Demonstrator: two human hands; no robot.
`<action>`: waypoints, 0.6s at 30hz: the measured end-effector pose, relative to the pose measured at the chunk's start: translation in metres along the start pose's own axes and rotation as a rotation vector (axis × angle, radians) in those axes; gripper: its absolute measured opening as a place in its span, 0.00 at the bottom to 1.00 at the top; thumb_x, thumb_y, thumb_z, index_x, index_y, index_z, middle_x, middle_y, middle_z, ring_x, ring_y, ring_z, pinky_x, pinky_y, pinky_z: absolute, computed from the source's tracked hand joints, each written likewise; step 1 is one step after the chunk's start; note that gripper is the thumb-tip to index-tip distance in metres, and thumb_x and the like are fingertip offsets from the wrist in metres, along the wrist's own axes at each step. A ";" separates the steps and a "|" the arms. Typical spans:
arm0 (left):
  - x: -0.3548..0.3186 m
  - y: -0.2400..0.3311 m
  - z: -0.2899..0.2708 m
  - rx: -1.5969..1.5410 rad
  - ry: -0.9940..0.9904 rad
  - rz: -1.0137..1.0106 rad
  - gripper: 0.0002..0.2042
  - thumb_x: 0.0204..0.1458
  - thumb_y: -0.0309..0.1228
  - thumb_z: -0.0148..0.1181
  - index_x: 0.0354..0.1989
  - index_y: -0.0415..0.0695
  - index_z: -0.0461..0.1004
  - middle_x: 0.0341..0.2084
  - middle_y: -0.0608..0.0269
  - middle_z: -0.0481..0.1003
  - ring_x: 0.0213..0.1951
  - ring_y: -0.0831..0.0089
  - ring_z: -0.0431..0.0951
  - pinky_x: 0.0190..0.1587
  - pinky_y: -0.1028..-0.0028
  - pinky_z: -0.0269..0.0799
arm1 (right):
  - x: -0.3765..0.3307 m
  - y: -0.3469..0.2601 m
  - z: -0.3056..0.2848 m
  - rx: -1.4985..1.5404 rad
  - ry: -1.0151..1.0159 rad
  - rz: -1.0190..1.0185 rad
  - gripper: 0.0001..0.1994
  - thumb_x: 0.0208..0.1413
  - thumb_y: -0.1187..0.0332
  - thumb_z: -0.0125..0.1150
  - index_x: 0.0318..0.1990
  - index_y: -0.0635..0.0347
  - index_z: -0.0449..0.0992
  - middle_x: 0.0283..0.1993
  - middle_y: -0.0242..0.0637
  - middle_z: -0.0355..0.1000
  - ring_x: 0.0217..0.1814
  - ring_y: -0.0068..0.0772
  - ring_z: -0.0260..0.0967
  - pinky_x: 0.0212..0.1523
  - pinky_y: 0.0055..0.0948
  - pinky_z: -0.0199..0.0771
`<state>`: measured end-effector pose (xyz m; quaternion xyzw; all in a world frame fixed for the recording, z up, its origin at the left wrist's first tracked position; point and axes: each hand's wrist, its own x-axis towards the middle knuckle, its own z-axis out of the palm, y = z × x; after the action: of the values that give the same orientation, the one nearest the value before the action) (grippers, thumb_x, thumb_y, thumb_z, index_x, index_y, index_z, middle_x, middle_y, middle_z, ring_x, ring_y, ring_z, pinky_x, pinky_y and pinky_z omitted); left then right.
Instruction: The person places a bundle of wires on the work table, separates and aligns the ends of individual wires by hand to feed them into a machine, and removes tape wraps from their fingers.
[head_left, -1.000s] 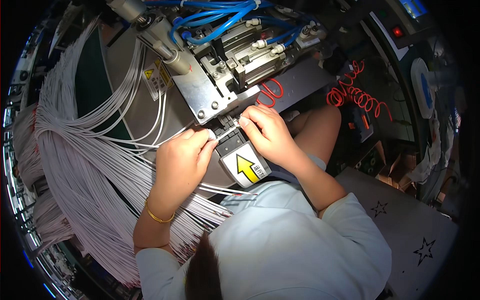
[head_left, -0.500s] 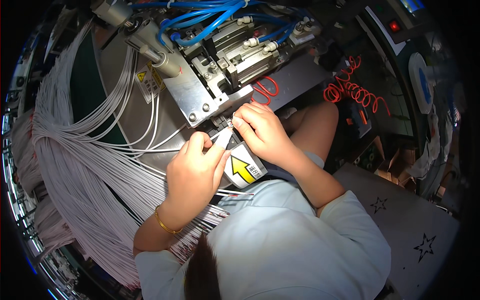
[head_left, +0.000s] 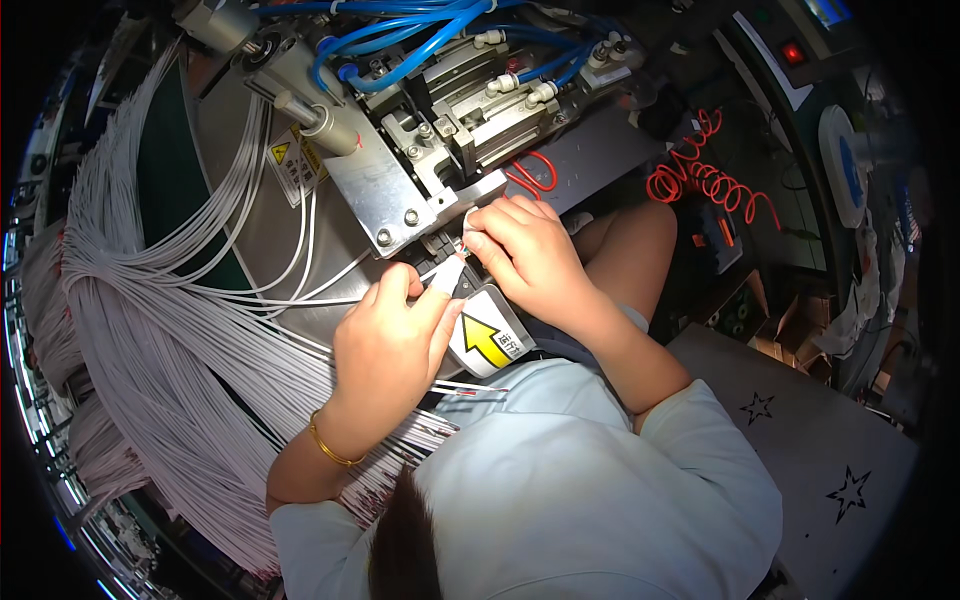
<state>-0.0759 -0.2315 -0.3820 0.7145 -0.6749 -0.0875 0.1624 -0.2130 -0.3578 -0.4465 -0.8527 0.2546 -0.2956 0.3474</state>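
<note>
My left hand [head_left: 390, 345] pinches a thin white cable [head_left: 300, 300] near its end and holds it toward the metal jaws of the machine [head_left: 440, 150]. My right hand [head_left: 525, 250] grips the cable's tip [head_left: 462, 250] right at the machine's slot, fingers closed around it. Below both hands sits a white guard with a yellow arrow [head_left: 485, 340]. A gold bracelet [head_left: 330, 448] circles my left wrist.
A large bundle of white cables [head_left: 150, 350] fans across the metal bench on the left. Blue air hoses [head_left: 400, 40] and a pneumatic cylinder [head_left: 290, 85] top the machine. A red coiled cord [head_left: 705, 180] hangs to the right. Grey starred floor mat [head_left: 820, 450] lies lower right.
Both hands have moved up and toward the machine's slot. My left hand has drawn a cable end in and my right hand has closed on its tip.
</note>
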 end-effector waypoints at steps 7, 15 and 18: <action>0.004 0.000 0.002 0.013 0.015 0.023 0.07 0.49 0.34 0.64 0.27 0.44 0.73 0.25 0.62 0.65 0.25 0.67 0.72 0.25 0.69 0.68 | 0.004 -0.002 -0.007 -0.081 -0.042 -0.076 0.04 0.56 0.69 0.57 0.33 0.60 0.74 0.28 0.36 0.70 0.33 0.38 0.67 0.37 0.35 0.64; 0.002 -0.009 -0.011 -0.256 -0.014 -0.071 0.08 0.48 0.33 0.65 0.30 0.44 0.73 0.25 0.62 0.68 0.25 0.65 0.73 0.25 0.68 0.68 | 0.002 0.004 -0.002 0.258 -0.047 0.163 0.06 0.56 0.71 0.59 0.32 0.65 0.73 0.26 0.38 0.69 0.30 0.33 0.67 0.33 0.31 0.66; -0.018 -0.008 -0.029 -0.216 -0.436 0.231 0.07 0.49 0.30 0.64 0.34 0.42 0.76 0.25 0.59 0.69 0.23 0.63 0.72 0.27 0.70 0.69 | -0.003 -0.003 -0.005 0.308 0.050 0.205 0.06 0.56 0.72 0.59 0.32 0.66 0.72 0.26 0.38 0.69 0.30 0.33 0.67 0.33 0.30 0.67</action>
<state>-0.0599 -0.2097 -0.3592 0.5757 -0.7577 -0.2916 0.0974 -0.2180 -0.3566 -0.4424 -0.7513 0.3002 -0.3155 0.4958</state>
